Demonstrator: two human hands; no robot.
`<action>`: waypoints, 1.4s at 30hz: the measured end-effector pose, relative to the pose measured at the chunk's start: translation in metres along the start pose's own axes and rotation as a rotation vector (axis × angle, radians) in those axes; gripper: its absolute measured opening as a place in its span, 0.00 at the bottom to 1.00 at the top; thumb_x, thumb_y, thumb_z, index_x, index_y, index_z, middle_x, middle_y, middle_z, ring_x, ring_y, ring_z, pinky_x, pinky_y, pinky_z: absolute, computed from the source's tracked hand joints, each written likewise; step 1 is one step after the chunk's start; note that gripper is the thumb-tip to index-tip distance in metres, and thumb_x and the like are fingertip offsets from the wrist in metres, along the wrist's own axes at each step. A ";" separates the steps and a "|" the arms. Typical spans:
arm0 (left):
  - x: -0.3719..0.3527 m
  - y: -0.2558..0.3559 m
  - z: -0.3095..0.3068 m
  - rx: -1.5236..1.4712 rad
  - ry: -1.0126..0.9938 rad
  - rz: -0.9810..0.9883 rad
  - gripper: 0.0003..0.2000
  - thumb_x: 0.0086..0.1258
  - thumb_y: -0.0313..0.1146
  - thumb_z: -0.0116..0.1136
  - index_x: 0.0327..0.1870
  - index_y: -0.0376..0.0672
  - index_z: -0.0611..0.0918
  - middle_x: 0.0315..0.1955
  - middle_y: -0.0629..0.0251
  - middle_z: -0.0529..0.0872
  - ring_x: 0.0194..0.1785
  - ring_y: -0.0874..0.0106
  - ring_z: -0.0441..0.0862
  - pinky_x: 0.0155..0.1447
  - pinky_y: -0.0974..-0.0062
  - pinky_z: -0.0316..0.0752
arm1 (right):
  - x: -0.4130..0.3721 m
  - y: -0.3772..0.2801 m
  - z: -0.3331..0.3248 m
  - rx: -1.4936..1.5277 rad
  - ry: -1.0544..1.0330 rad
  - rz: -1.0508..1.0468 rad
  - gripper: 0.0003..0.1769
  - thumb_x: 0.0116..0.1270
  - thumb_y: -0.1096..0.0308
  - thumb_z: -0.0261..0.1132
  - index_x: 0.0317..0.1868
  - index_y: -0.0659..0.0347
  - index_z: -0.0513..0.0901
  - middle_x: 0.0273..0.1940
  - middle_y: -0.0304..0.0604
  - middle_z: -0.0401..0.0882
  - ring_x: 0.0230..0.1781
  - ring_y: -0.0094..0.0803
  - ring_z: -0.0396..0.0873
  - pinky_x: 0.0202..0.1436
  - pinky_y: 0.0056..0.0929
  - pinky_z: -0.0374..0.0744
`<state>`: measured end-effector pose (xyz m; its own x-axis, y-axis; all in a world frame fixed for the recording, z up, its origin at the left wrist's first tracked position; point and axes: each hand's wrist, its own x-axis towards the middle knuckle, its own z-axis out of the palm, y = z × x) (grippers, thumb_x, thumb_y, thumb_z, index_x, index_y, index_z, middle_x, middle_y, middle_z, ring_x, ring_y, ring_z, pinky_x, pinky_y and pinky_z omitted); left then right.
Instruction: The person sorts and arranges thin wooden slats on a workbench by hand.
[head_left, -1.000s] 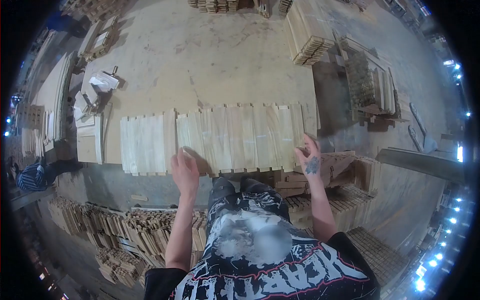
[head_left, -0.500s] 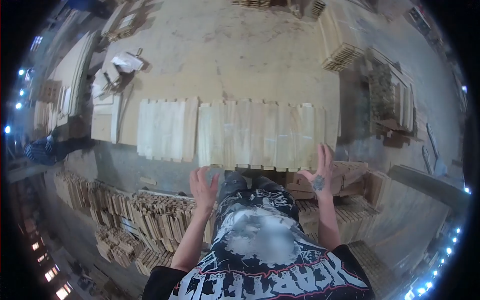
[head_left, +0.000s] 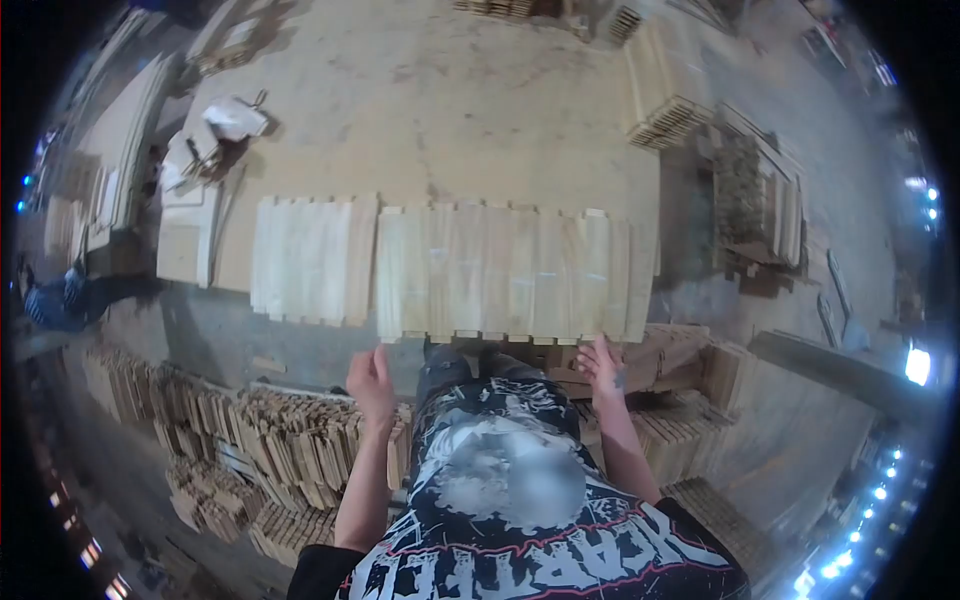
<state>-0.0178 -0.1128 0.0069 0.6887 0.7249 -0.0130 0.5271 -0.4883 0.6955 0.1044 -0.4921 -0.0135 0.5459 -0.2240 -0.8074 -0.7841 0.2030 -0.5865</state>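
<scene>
A wide row of slats (head_left: 510, 270) is lying flat on the worktop (head_left: 450, 110), pale boards set edge to edge, with their near ends hanging slightly over the worktop's near edge. A narrower row (head_left: 310, 260) is lying just to its left, a thin gap separating the two.

The left hand (head_left: 372, 385) is hovering just short of the wide row's near left corner, fingers loosely open and holding nothing. The right hand (head_left: 603, 368) is hovering by the near right corner, also open and empty. Whether its fingertips are touching the board ends is not clear.

The boards are looking loose rather than joined, and their ends are sitting unevenly, some jutting out past their neighbours. If the two hands are pressing unevenly, the row is likely to skew, opening gaps or riding one slat up over the next. Squeezing inward from both sides is risking a buckle in the middle and bare fingers getting pinched between edges. Pulling toward the near side is risking the overhanging boards tipping off onto the heap of wood pieces (head_left: 270, 440) below on the left or the stacked pieces (head_left: 680, 400) on the right. Raw sawn ends are also threatening splinters.
</scene>
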 end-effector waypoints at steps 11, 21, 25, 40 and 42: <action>0.021 0.049 0.010 -0.138 -0.154 0.180 0.11 0.77 0.30 0.60 0.33 0.34 0.83 0.25 0.60 0.82 0.29 0.73 0.79 0.35 0.73 0.73 | -0.017 -0.004 0.019 0.163 -0.001 -0.075 0.15 0.71 0.53 0.72 0.44 0.55 0.82 0.31 0.33 0.81 0.29 0.22 0.79 0.35 0.22 0.76; 0.014 0.198 0.089 -0.539 -0.961 -0.325 0.20 0.78 0.38 0.63 0.63 0.36 0.78 0.35 0.64 0.86 0.38 0.76 0.82 0.43 0.74 0.78 | -0.103 -0.023 0.079 -0.137 -0.433 -0.563 0.08 0.73 0.68 0.68 0.45 0.65 0.83 0.36 0.39 0.84 0.34 0.20 0.79 0.40 0.23 0.78; 0.027 0.149 0.086 -0.582 -0.684 -0.207 0.25 0.76 0.32 0.63 0.70 0.36 0.70 0.38 0.67 0.81 0.39 0.80 0.77 0.40 0.78 0.76 | -0.103 -0.031 0.080 -0.475 -0.584 -0.530 0.11 0.71 0.70 0.69 0.50 0.65 0.84 0.40 0.39 0.85 0.40 0.21 0.81 0.46 0.23 0.80; 0.231 -0.069 -0.144 -0.263 -0.118 -0.220 0.23 0.81 0.32 0.55 0.74 0.39 0.73 0.44 0.67 0.87 0.44 0.80 0.80 0.46 0.80 0.75 | -0.067 0.054 0.112 -0.214 -0.372 -0.147 0.17 0.79 0.58 0.63 0.56 0.62 0.85 0.40 0.39 0.88 0.36 0.21 0.82 0.40 0.21 0.78; 0.246 -0.085 -0.147 -0.213 -0.145 -0.167 0.22 0.81 0.31 0.55 0.73 0.36 0.74 0.45 0.64 0.87 0.43 0.79 0.80 0.46 0.79 0.76 | -0.076 0.061 0.125 -0.283 -0.362 -0.181 0.17 0.78 0.58 0.63 0.56 0.62 0.85 0.40 0.39 0.88 0.37 0.21 0.83 0.41 0.21 0.79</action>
<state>0.0338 0.1789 0.0501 0.6732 0.7024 -0.2313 0.5332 -0.2443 0.8100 0.0523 -0.3432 0.0035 0.7086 0.1244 -0.6946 -0.6896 -0.0867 -0.7190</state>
